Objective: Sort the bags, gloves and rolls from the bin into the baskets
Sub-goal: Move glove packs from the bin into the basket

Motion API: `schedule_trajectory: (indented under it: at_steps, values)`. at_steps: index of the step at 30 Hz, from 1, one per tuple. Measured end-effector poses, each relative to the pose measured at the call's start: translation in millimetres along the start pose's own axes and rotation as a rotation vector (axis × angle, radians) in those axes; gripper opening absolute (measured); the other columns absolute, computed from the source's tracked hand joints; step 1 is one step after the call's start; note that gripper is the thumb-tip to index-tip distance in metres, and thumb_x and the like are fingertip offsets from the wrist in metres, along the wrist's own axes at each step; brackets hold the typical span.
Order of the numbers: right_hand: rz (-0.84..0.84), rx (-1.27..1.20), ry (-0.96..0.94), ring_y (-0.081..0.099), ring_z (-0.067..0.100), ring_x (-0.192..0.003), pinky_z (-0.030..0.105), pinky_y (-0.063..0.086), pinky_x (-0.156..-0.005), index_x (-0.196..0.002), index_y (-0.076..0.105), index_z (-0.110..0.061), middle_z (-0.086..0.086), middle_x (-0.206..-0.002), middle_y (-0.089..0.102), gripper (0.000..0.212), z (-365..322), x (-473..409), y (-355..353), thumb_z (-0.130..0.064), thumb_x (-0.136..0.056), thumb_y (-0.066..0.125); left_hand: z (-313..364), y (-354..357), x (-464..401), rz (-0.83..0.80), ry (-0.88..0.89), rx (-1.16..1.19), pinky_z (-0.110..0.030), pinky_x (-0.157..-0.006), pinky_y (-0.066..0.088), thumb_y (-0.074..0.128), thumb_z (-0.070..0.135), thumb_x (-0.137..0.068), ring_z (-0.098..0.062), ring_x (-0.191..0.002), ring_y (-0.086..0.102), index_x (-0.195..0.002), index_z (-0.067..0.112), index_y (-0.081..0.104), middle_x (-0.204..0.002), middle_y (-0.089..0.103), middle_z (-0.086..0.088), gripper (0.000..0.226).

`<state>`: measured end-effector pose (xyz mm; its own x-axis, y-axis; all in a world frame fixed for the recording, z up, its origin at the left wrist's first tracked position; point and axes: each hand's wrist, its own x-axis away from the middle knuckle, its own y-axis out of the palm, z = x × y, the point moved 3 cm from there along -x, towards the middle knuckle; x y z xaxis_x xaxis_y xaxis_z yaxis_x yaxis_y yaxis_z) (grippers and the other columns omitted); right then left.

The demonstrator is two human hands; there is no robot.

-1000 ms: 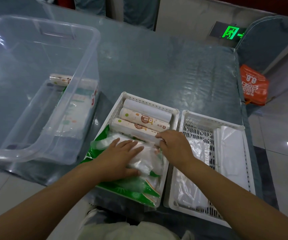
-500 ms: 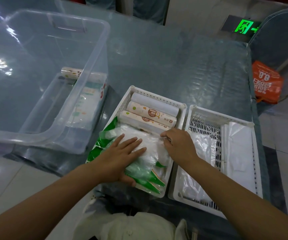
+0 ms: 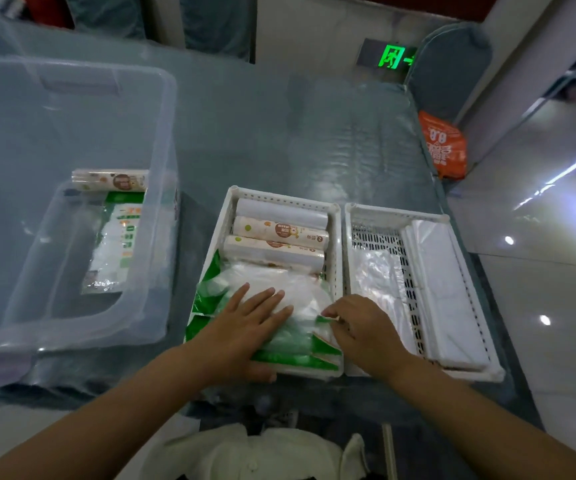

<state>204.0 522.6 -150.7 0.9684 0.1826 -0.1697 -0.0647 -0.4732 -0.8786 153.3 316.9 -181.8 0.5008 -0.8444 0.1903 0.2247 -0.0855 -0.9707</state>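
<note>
Sliding nearer, the right hand (image 3: 362, 327) now pinches the glove packet's (image 3: 279, 306) edge in the left basket (image 3: 336, 271). Left hand (image 3: 245, 327) presses flat, fingers straight. Soft, slippery film; best handled by its edges.

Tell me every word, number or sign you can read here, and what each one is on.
"8.8": white digits on the orange bag beyond the table; the characters under them are too blurred to read.
Running-figure symbol, no words: lit green exit sign on the far wall.
"2": small dark circle on the middle roll in the left basket; its other print is too blurred.
Printing on the roll and packet in the clear bin: unreadable.
</note>
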Motion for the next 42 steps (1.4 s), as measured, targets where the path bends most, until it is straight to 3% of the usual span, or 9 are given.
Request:
schedule_trajectory:
  at_steps: [4,11,16,20,26,29,32,36,42]
  values:
    - [-0.004,0.094,-0.028,0.061,0.024,-0.070,0.032,0.051,-0.061,-0.088,0.069,-0.006,0.009,-0.080,0.068,0.033,-11,31,2,0.012,-0.061,0.068,-3,1,7,0.005,0.012,-0.069,-0.047,-0.106,-0.024,0.036,0.066,-0.084,-0.023,-0.142,-0.016,-0.146,0.021,-0.012,-0.155,-0.014,-0.009,0.091]
    - [-0.012,0.221,-0.054,0.062,0.025,-0.079,0.034,0.052,-0.066,-0.102,0.067,-0.006,0.011,-0.095,0.067,0.034,-29,74,17,-0.006,-0.069,0.072,1,6,21,0.011,0.140,-0.208,-0.051,-0.103,-0.021,0.039,0.050,-0.091,-0.029,-0.142,-0.007,-0.147,0.021,-0.005,-0.150,-0.015,-0.010,0.077]
    - [0.106,0.213,0.028,0.059,0.023,-0.065,0.031,0.048,-0.057,-0.079,0.068,-0.007,0.009,-0.077,0.065,0.011,-39,65,22,-0.018,-0.078,0.068,3,6,25,-0.004,0.167,-0.220,-0.047,-0.102,-0.025,0.033,0.033,-0.097,-0.027,-0.141,-0.015,-0.146,0.026,-0.008,-0.153,-0.018,-0.008,0.064]
    - [0.184,0.243,0.099,0.056,0.022,-0.060,0.029,0.046,-0.054,-0.071,0.064,-0.007,0.008,-0.069,0.062,0.013,-47,63,24,-0.014,-0.072,0.075,6,5,28,-0.002,0.169,-0.241,-0.046,-0.105,-0.022,0.031,0.030,-0.099,-0.023,-0.138,-0.020,-0.146,0.026,-0.009,-0.153,-0.018,-0.004,0.061]
    - [0.146,0.324,0.143,0.056,0.023,-0.060,0.033,0.049,-0.052,-0.071,0.064,-0.007,0.009,-0.070,0.062,0.016,-62,67,22,-0.018,-0.072,0.075,10,0,36,-0.037,0.156,-0.263,-0.046,-0.110,-0.016,0.031,0.029,-0.099,-0.024,-0.142,-0.015,-0.146,0.024,-0.011,-0.155,-0.016,-0.008,0.064]
    - [0.179,0.336,0.175,0.058,0.024,-0.065,0.034,0.049,-0.057,-0.078,0.067,-0.008,0.008,-0.074,0.065,0.016,-73,63,11,-0.023,-0.080,0.069,11,-20,45,0.077,0.154,-0.244,-0.045,-0.110,-0.014,0.043,0.036,-0.094,-0.023,-0.143,-0.010,-0.148,0.022,-0.005,-0.156,-0.012,-0.008,0.073]
    - [0.287,0.263,0.173,0.061,0.025,-0.069,0.033,0.050,-0.061,-0.081,0.068,-0.008,0.007,-0.077,0.068,0.008,-95,42,-2,-0.014,-0.084,0.065,7,-57,61,0.239,0.148,-0.188,-0.041,-0.111,-0.010,0.047,0.040,-0.091,-0.021,-0.144,0.002,-0.148,0.024,0.005,-0.157,0.001,-0.005,0.073]
    - [0.367,0.188,0.126,0.060,0.022,-0.070,0.030,0.047,-0.061,-0.084,0.069,-0.009,0.006,-0.077,0.069,0.009,-137,-7,-16,-0.012,-0.087,0.061,-10,-113,93,0.385,0.071,-0.097,-0.039,-0.113,0.013,0.053,0.040,-0.088,-0.022,-0.139,0.024,-0.145,0.024,0.023,-0.154,0.025,-0.002,0.066]
    - [0.421,-0.012,0.141,0.055,0.015,-0.070,0.028,0.041,-0.061,-0.081,0.064,-0.016,-0.001,-0.074,0.064,0.014,-202,-87,-15,-0.021,-0.090,0.055,-69,-177,167,0.583,-0.096,-0.158,-0.039,-0.100,0.039,0.056,0.035,-0.085,-0.022,-0.116,0.054,-0.128,0.025,0.051,-0.131,0.058,0.001,0.044]
